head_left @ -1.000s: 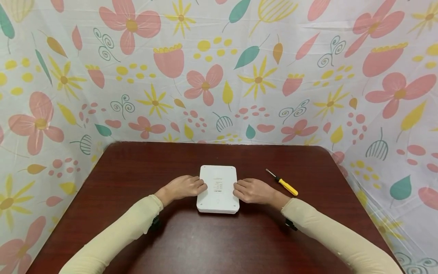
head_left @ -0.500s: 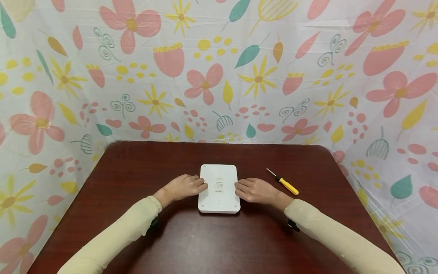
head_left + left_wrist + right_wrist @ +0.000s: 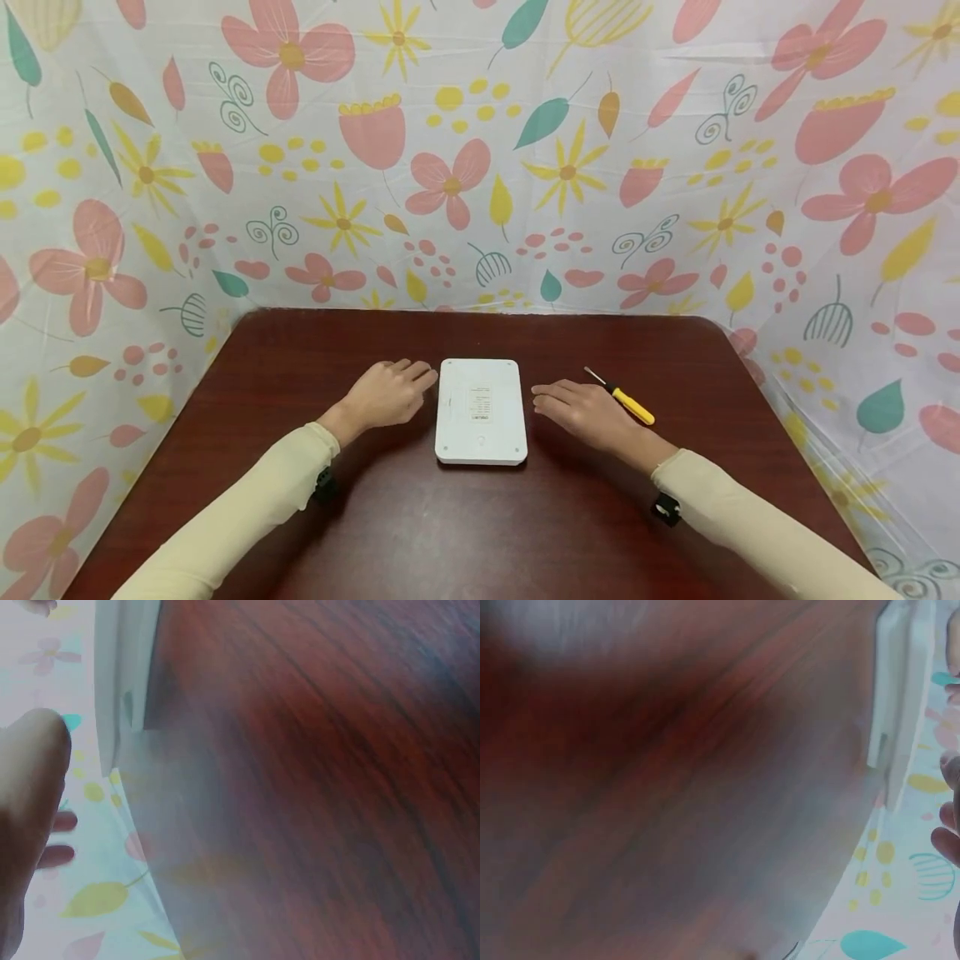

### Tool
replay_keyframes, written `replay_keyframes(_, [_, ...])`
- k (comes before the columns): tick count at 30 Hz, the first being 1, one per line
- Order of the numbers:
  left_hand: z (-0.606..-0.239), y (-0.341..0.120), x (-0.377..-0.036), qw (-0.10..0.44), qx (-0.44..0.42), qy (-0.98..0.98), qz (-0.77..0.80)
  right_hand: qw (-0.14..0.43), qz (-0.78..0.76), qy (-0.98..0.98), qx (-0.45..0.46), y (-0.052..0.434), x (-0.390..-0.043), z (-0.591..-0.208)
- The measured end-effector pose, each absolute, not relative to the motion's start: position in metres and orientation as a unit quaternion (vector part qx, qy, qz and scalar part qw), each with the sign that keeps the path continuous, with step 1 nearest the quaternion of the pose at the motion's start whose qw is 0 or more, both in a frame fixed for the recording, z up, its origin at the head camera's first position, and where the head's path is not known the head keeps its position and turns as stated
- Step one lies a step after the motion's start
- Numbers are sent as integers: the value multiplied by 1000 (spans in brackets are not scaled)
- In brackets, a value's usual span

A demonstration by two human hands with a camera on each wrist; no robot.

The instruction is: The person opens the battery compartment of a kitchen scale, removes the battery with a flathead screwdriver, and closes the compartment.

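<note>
On the middle of the dark table (image 3: 300,375) the white device (image 3: 481,410) lies flat on its face, unopened, both the left hand (image 3: 386,392) and right hand (image 3: 581,404) loosely spread, holding nothing, beside it, the yellow screwdriver (image 3: 624,400) untouched just right.

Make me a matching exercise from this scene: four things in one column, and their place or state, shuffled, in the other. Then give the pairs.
Things:
1. white device
2. screwdriver
3. left hand
4. right hand

Places or states:
A. open, beside the device's left edge
B. lies flat at the middle of the table
C. open, between the device and the yellow handle
D. lies farthest right, tip pointing away

Pairs: 1-B, 2-D, 3-A, 4-C
</note>
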State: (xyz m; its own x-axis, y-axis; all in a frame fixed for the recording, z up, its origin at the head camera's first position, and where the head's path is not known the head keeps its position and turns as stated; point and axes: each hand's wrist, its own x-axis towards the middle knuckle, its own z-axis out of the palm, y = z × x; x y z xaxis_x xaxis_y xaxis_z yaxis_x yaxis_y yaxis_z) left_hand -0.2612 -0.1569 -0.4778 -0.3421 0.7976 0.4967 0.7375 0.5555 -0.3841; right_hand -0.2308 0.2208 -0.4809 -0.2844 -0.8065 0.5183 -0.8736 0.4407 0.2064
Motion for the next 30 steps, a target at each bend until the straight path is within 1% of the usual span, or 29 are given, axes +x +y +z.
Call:
replay_keyframes(5, [-475, -150, -264, 310, -378, -871, -36, 276, 153, -846, 430, 220, -217, -478])
replay_keyframes(7, [-471, -146, -266, 286, -346, -891, -74, 263, 185, -865, 385, 218, -209, -475])
replay_keyframes(9, [-466, -143, -269, 249, -317, -909, -108, 241, 233, -880, 337, 215, -201, -473])
replay_keyframes(15, [-458, -134, -280, 105, -231, -941, -223, 139, 380, -894, 189, 205, -181, -466])
replay_keyframes(19, [-461, -128, -286, 27, -179, -935, -305, 51, 453, -884, 105, 198, -173, -465])
replay_keyframes(21, [-463, -125, -288, -2, -154, -929, -336, 9, 491, -869, 60, 194, -170, -467])
replay_keyframes(23, [-466, -123, -289, -23, -135, -923, -359, -21, 523, -852, 23, 191, -167, -470])
replay_keyframes(26, [-471, -119, -291, -45, -116, -915, -383, -49, 548, -835, -16, 187, -164, -476])
replay_keyframes(30, [-476, -115, -293, -70, -100, -896, -426, -77, 566, -820, -38, 181, -158, -482])
